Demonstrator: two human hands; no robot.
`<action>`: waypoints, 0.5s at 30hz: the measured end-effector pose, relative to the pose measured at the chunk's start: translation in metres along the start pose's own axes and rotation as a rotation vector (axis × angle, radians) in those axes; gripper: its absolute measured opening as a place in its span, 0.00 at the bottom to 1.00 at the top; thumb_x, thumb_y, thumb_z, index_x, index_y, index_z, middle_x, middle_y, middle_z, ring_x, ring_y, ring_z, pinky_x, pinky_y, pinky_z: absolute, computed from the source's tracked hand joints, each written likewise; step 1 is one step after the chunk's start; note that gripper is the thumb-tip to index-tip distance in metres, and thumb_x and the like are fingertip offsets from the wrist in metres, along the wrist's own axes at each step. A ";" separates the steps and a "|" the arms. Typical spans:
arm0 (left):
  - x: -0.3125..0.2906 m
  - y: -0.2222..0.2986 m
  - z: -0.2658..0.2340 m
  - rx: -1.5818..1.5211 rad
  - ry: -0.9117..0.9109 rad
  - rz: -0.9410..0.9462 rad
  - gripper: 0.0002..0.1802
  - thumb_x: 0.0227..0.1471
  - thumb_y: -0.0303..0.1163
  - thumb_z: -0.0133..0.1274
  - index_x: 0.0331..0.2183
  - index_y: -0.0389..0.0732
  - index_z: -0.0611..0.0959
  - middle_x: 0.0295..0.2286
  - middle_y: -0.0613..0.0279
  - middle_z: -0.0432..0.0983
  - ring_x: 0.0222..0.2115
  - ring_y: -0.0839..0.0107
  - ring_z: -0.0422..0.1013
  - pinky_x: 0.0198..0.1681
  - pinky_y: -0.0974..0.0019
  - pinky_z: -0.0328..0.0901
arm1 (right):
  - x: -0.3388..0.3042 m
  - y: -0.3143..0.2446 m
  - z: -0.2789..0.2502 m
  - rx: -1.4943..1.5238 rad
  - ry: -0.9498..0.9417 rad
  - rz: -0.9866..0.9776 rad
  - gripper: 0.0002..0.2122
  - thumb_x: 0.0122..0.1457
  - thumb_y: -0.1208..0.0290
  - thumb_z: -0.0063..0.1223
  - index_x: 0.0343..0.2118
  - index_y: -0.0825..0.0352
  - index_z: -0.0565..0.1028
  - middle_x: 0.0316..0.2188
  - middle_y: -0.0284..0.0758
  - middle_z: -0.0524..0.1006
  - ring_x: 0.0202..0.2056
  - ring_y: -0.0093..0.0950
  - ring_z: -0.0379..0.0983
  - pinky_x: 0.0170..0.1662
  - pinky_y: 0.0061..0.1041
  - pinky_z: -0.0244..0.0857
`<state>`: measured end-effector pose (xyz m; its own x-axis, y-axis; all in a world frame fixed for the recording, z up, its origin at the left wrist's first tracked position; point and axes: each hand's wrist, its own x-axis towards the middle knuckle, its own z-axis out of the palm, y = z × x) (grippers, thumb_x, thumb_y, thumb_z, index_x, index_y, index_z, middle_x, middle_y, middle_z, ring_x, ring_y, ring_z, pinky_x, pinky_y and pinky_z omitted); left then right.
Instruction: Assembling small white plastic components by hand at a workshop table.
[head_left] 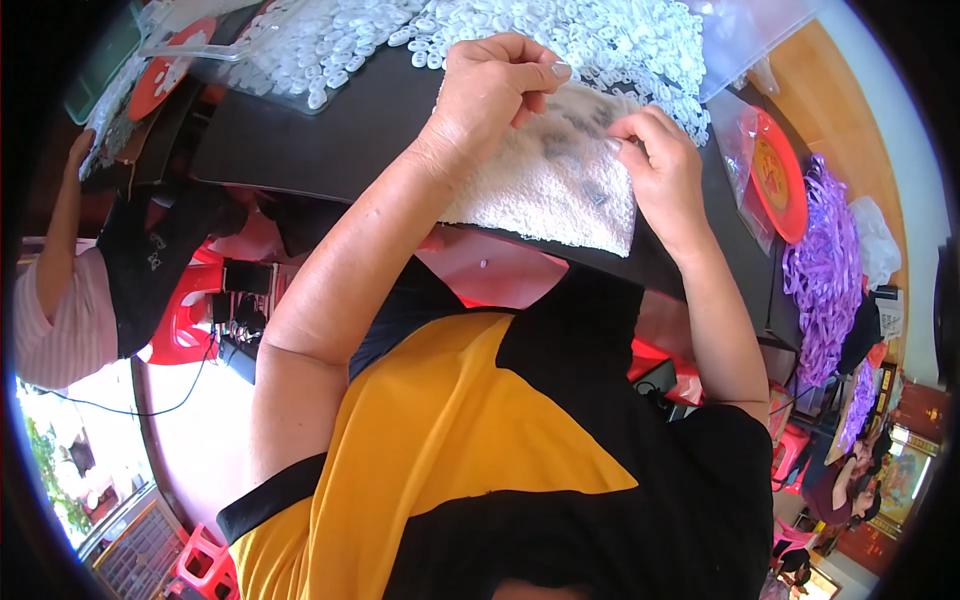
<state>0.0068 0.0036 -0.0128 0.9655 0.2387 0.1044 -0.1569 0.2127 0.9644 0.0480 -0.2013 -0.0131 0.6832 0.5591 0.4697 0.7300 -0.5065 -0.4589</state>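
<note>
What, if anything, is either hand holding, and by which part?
That cannot be told: nothing shows clearly in the left hand or the right hand.

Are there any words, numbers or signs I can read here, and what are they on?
None can be read clearly.
Pale box-like item at right: dark marks, too small to read.
Co-worker's dark clothing at left: pale marks, too blurred to tell if they're letters.
White cloth: no writing visible.

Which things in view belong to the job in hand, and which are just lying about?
Apparently in the job:
white towel, left hand above it, right hand at its edge
small grey pieces on the towel
white oval plastic pieces heaped beyond, likely

Probably just lying about:
purple straps
red round tray
white plastic bag
</note>
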 end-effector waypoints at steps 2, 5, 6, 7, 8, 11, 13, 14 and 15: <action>-0.002 0.003 0.001 0.022 0.010 -0.003 0.05 0.49 0.27 0.59 0.27 0.36 0.81 0.18 0.69 0.72 0.16 0.84 0.64 0.17 0.79 0.55 | 0.003 -0.007 -0.010 -0.320 -0.033 -0.216 0.04 0.46 0.79 0.53 0.26 0.64 0.74 0.27 0.33 0.73 0.34 0.35 0.71 0.37 0.34 0.60; -0.002 0.002 0.000 0.006 0.011 -0.007 0.05 0.49 0.27 0.59 0.27 0.36 0.81 0.17 0.69 0.72 0.15 0.84 0.63 0.17 0.78 0.55 | 0.008 -0.022 -0.015 -0.590 -0.129 -0.409 0.02 0.46 0.77 0.51 0.24 0.63 0.73 0.28 0.33 0.72 0.35 0.33 0.70 0.38 0.33 0.58; -0.002 0.003 0.000 0.004 0.011 -0.003 0.05 0.49 0.27 0.59 0.27 0.36 0.81 0.17 0.69 0.72 0.15 0.84 0.63 0.17 0.78 0.55 | 0.010 -0.025 -0.016 -0.712 -0.199 -0.483 0.01 0.46 0.76 0.51 0.23 0.63 0.73 0.28 0.33 0.72 0.35 0.32 0.70 0.39 0.32 0.58; -0.002 0.004 0.000 0.020 0.005 -0.011 0.05 0.49 0.27 0.59 0.27 0.36 0.81 0.17 0.69 0.72 0.15 0.85 0.63 0.17 0.78 0.55 | 0.010 -0.024 -0.014 -0.730 -0.215 -0.545 0.01 0.47 0.74 0.50 0.23 0.63 0.73 0.27 0.33 0.72 0.35 0.32 0.69 0.39 0.32 0.58; -0.003 0.005 0.000 0.035 -0.001 -0.019 0.05 0.49 0.27 0.59 0.27 0.36 0.81 0.17 0.69 0.71 0.15 0.85 0.62 0.17 0.78 0.55 | 0.010 -0.022 -0.011 -0.733 -0.212 -0.549 0.01 0.47 0.74 0.50 0.23 0.63 0.73 0.27 0.33 0.72 0.35 0.32 0.69 0.39 0.32 0.58; -0.003 0.005 0.001 0.024 -0.011 -0.036 0.06 0.49 0.28 0.59 0.27 0.35 0.81 0.16 0.69 0.71 0.14 0.85 0.61 0.17 0.78 0.54 | 0.010 -0.022 -0.010 -0.641 -0.269 -0.501 0.01 0.48 0.75 0.50 0.24 0.64 0.73 0.27 0.35 0.72 0.36 0.34 0.70 0.39 0.34 0.59; -0.004 0.006 0.001 0.033 -0.015 -0.030 0.06 0.49 0.28 0.59 0.28 0.35 0.81 0.17 0.69 0.72 0.15 0.85 0.62 0.17 0.78 0.55 | 0.009 -0.014 -0.010 -0.612 -0.237 -0.451 0.01 0.48 0.76 0.50 0.25 0.64 0.72 0.27 0.35 0.72 0.36 0.34 0.70 0.39 0.34 0.60; -0.003 0.005 0.002 0.046 -0.009 -0.023 0.06 0.49 0.28 0.59 0.28 0.35 0.81 0.18 0.69 0.72 0.16 0.84 0.63 0.17 0.78 0.55 | 0.008 -0.011 -0.009 -0.580 -0.208 -0.395 0.02 0.49 0.76 0.51 0.27 0.64 0.72 0.28 0.35 0.72 0.35 0.34 0.71 0.38 0.34 0.60; -0.003 0.003 0.002 0.059 -0.003 -0.018 0.06 0.49 0.28 0.59 0.28 0.35 0.81 0.18 0.69 0.72 0.16 0.84 0.64 0.18 0.78 0.56 | 0.009 -0.011 -0.009 -0.581 -0.205 -0.397 0.02 0.49 0.76 0.51 0.27 0.64 0.72 0.28 0.35 0.72 0.35 0.34 0.71 0.38 0.34 0.60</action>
<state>0.0033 0.0018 -0.0095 0.9686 0.2327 0.0872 -0.1268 0.1608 0.9788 0.0462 -0.1969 0.0030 0.3899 0.8554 0.3410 0.8527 -0.4752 0.2172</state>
